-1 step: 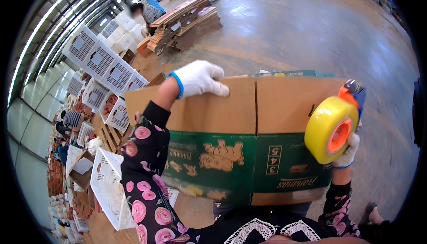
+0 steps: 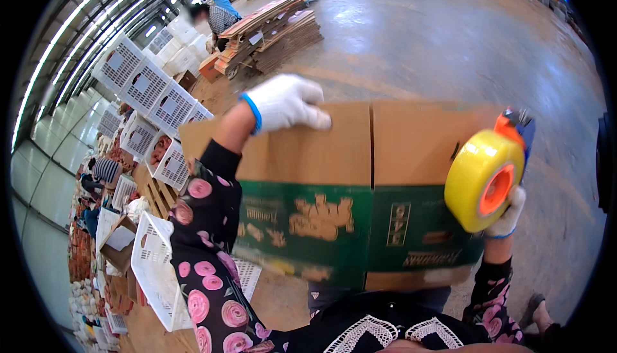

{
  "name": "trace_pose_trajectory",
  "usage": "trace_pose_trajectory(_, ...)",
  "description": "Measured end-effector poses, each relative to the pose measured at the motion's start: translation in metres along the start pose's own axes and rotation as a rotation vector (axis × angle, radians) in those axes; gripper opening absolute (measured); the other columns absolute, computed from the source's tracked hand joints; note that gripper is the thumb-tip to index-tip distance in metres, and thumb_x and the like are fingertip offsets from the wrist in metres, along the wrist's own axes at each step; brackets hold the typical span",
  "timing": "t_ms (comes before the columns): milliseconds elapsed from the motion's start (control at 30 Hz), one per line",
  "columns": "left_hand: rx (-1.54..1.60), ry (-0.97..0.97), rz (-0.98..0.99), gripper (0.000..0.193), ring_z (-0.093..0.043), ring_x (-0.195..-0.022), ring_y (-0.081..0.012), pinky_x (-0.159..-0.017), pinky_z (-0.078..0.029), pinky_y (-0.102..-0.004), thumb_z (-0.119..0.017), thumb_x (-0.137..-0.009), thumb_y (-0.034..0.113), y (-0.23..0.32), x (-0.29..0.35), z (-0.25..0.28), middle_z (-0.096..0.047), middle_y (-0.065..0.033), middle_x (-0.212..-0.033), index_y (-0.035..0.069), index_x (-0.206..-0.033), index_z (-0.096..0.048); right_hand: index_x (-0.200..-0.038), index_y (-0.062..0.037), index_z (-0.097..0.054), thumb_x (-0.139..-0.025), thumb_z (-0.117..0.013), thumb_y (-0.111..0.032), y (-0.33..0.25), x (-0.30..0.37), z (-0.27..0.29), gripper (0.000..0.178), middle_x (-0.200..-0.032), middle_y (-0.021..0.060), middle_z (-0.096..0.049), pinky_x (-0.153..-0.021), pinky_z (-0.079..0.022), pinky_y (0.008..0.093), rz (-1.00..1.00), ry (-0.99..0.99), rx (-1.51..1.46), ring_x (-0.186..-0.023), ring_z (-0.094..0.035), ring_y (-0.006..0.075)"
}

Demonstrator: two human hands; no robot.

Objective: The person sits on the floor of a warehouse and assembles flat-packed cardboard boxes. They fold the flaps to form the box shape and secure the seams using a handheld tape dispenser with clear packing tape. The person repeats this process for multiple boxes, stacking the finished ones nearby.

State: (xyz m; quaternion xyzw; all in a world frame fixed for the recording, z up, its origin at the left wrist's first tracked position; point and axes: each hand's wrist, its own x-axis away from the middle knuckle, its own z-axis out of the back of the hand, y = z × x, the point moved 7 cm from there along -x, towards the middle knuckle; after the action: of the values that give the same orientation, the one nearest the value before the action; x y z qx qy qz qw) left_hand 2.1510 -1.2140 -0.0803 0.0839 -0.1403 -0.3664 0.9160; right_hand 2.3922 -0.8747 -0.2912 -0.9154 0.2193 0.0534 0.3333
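Note:
A green and brown cardboard carton stands upright in front of my body, its plain brown flaps at the top and a seam down the middle. My left hand, in a white glove with a blue cuff, grips its top edge, thumb on the near face; the other fingertips are partly hidden. At the carton's right end my right hand, also gloved, is closed on a tape dispenser. The dispenser carries a large roll of yellow tape with an orange hub, which covers part of the carton and most of the fingers.
White plastic crates are stacked at the left, and another crate lies tilted nearer to me. Flat cardboard is piled on a cart farther off, beside a person. A foot shows at lower right.
The carton has risen slightly, together with my left hand. My right hand and the tape dispenser have shifted a little up and to the right. The green strip behind the top edge is now hidden.

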Motion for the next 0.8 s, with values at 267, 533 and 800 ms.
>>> trace_pose_trajectory(267,-0.167,0.206,-0.205,0.041,-0.059,-0.078,-0.0168,-0.073,-0.048,-0.0351,-0.075,-0.094,0.040,0.091,0.013,0.084,-0.062,-0.0049,-0.080,0.001,-0.102,-0.070,-0.139,0.0094,-0.054,-0.076,-0.083,-0.015,-0.075,-0.067,-0.087,0.074,-0.132,0.0213,-0.067,-0.105,-0.056,0.0475,0.006,-0.351,0.257,-0.120,-0.068,0.0345)
trace_pose_trajectory(533,-0.135,0.378,-0.350,0.056,-0.068,-0.107,-0.0263,-0.097,-0.052,-0.0347,-0.072,-0.097,0.037,0.103,0.010,0.051,-0.073,-0.0204,-0.116,0.004,-0.142,-0.063,-0.138,-0.0044,-0.061,-0.064,-0.096,-0.053,-0.055,-0.072,-0.236,0.096,-0.166,0.0282,-0.035,-0.122,-0.033,0.0503,0.407,-0.994,1.369,-0.154,-0.038,0.0407)
trace_pose_trajectory(800,-0.271,0.527,-0.449,0.043,-0.070,-0.108,-0.0377,-0.096,-0.056,-0.0399,-0.069,-0.092,0.022,0.094,0.006,-0.007,-0.072,-0.0230,-0.119,0.003,-0.131,-0.065,-0.133,-0.0062,-0.065,-0.059,-0.095,-0.049,-0.042,-0.101,-0.245,0.090,-0.168,0.0277,-0.032,-0.124,-0.029,0.0494,0.337,-0.968,1.345,-0.156,-0.033,0.0404)
